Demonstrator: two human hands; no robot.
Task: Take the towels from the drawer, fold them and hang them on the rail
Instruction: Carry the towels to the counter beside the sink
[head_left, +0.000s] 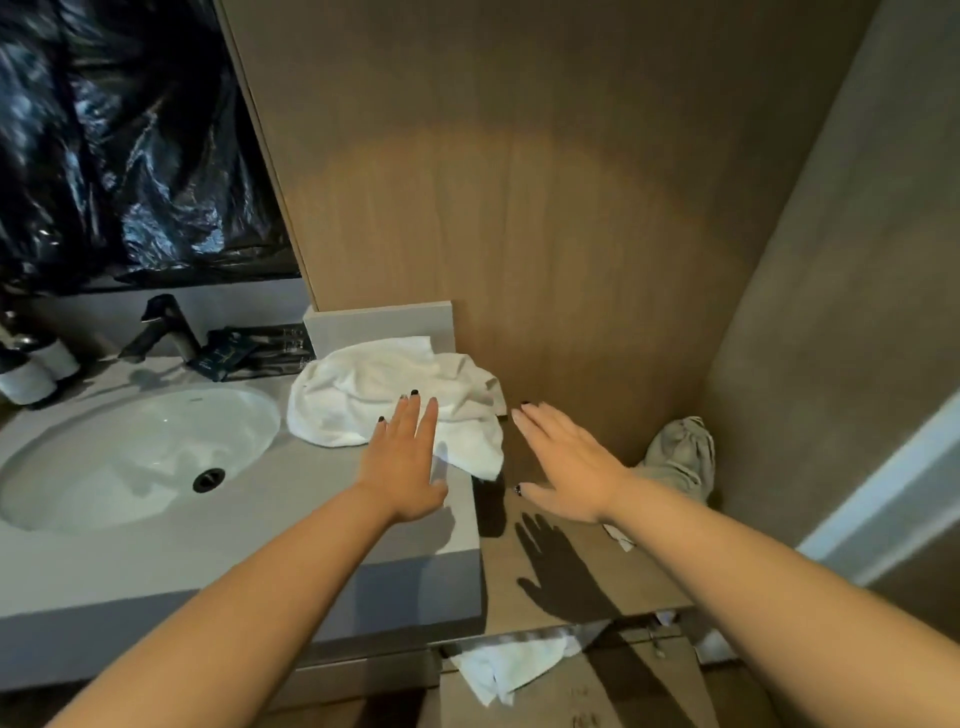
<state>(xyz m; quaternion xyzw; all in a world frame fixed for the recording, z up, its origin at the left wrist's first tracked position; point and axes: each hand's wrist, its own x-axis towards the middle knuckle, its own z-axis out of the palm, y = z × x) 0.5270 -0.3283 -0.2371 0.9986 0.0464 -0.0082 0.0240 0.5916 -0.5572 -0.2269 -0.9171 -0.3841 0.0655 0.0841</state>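
- At the right end of the vanity counter (218, 551), against its rear upstand: one white towel (374, 395), crumpled, unfolded, one corner drooping over the counter's right edge.
- Left hand (402, 470): spread flat, fingers straight, holding nothing; fingertips over the towel's near edge, contact uncertain.
- Right hand (566, 465): likewise spread and empty, hovering beyond the counter's right edge above the lower wooden shelf (571, 587), just beside the towel's hanging corner.
- Second white towel (498, 667): below the counter's front right corner, hanging from what appears to be the drawer opening; drawer itself mostly hidden.
- Grey cloth bundle (680, 457): rear right corner of the shelf.
- Step in hand, as judged: folding begins. Next move calls for taking two corners and spreading the towel flat.
- Rail: not seen.
- Writing: dark packets (228, 351) behind the basin (130, 447) carry marks too small to read.
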